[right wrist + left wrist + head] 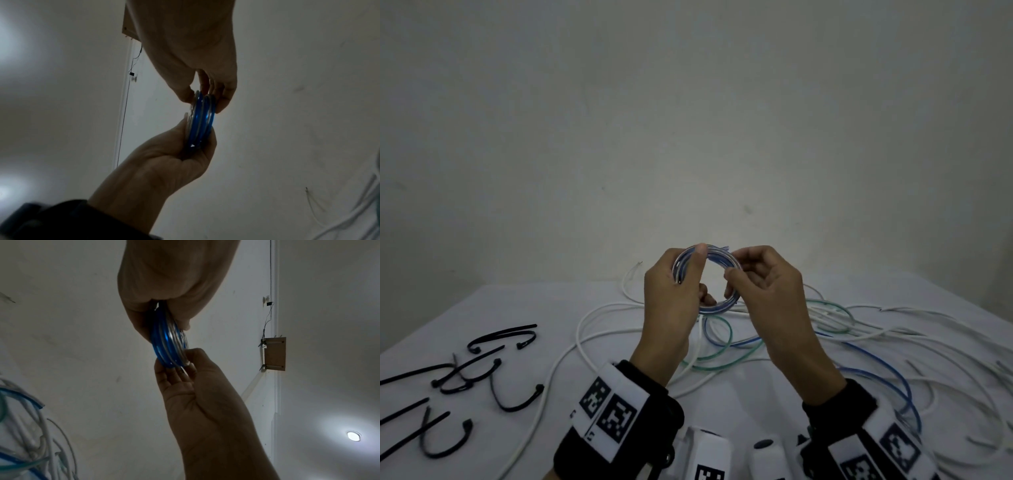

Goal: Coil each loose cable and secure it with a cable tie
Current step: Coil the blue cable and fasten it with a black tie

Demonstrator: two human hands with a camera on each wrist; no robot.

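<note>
I hold a small coil of blue and clear cable [717, 309] upright in the air above the table, between both hands. My left hand [681, 287] grips its left side, thumb on the top arc and fingers curled through the ring. My right hand [743, 274] pinches the right side. The left wrist view shows the coil [168, 344] edge-on between my left hand [164, 288] above and my right hand [195, 386] below. In the right wrist view the coil [202, 120] sits between my right hand [195, 56] and my left hand [174, 162]. No tie shows on the coil.
Several black cable ties [500, 342] lie loose at the table's left. Loose white cables [602, 325], a green cable [722, 342] and a blue cable [893, 377] tangle across the white tablecloth [482, 308] under and right of my hands. A plain wall stands behind.
</note>
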